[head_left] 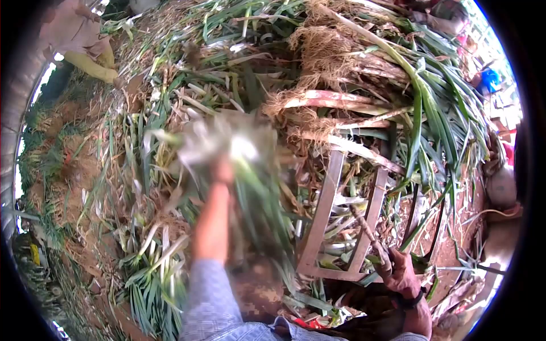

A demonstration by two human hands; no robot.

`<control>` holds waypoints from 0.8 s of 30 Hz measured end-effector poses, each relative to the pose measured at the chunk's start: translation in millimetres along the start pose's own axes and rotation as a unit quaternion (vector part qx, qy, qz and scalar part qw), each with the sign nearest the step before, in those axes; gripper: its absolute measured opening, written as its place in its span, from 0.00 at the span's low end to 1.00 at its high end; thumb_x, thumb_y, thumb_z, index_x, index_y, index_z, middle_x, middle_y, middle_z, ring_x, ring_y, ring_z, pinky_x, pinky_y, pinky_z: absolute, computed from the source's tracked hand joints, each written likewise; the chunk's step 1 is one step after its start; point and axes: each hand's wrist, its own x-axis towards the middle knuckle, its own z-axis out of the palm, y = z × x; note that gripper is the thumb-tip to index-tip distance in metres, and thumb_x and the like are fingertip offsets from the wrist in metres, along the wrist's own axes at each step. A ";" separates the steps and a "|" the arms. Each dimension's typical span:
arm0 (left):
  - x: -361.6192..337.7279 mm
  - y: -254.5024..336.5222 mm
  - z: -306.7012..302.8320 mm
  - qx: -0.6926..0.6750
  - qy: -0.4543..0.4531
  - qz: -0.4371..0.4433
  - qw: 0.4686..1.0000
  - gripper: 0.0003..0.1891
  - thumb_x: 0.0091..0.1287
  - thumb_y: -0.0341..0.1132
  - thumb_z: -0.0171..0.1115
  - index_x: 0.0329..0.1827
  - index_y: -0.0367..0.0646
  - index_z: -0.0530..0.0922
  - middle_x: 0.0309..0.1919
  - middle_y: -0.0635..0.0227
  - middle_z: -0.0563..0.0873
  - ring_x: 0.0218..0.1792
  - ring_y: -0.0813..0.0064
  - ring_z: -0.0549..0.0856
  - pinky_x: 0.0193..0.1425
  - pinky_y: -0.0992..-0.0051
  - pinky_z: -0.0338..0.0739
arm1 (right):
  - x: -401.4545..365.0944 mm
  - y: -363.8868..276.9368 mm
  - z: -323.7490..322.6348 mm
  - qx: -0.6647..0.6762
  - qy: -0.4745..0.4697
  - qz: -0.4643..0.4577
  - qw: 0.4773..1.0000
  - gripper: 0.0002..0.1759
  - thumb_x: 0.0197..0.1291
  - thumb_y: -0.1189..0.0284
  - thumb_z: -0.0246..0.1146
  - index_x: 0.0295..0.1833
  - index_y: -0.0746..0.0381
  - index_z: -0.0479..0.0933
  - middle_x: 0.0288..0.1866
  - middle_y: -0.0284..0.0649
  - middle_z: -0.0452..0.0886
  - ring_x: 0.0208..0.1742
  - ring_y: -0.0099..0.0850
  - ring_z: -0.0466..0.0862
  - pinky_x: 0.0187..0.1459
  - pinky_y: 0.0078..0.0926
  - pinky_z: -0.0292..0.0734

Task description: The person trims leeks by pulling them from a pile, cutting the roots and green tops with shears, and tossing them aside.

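My left hand (222, 169), smeared by motion, reaches forward at the middle, closed on a bunch of leeks (250, 179). Their white ends blur ahead of the hand, and green leaves trail back towards me. At the lower right, my right hand (402, 275) wears a dark wristband and is wrapped round a thin brown stick (367, 230). That stick slants up and left over a slatted metal frame (321, 213). Leeks with shaggy brown roots (327, 57) lie piled beyond the frame, their leaves hanging to the right.
Loose leaves and stalks (131, 165) cover the ground on the left. A small bundle of leeks (156, 284) lies beside my left sleeve. At the far right are a blue round thing (490, 81) and a pale rounded object (501, 187). Brown soil shows between the leaves.
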 end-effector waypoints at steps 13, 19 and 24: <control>-40.9 56.3 -100.3 0.251 -0.038 0.098 0.962 0.43 0.58 0.50 0.77 0.70 0.33 0.68 0.63 0.51 0.76 0.63 0.59 0.76 0.69 0.63 0.69 | 12.6 -20.4 -0.2 -0.042 -0.027 -0.047 0.998 0.11 0.62 0.67 0.62 0.38 0.64 0.78 0.23 0.47 0.78 0.22 0.46 0.80 0.27 0.39 0.74; -202.2 -74.4 -196.8 0.444 0.077 -0.009 0.893 0.61 0.50 0.60 0.78 0.78 0.31 0.54 0.74 0.37 0.62 0.74 0.43 0.65 0.76 0.52 0.61 | 5.9 -6.4 19.8 0.002 -0.048 -0.023 0.999 0.14 0.56 0.67 0.66 0.43 0.66 0.78 0.23 0.45 0.78 0.22 0.42 0.81 0.28 0.37 0.74; -196.4 -101.4 -184.7 0.036 0.005 -0.281 0.959 0.51 0.54 0.57 0.76 0.72 0.29 0.65 0.68 0.46 0.73 0.68 0.52 0.73 0.69 0.53 0.69 | 4.6 -4.8 23.4 -0.048 -0.056 -0.005 0.997 0.17 0.53 0.70 0.68 0.48 0.64 0.79 0.26 0.43 0.75 0.26 0.42 0.75 0.30 0.40 0.69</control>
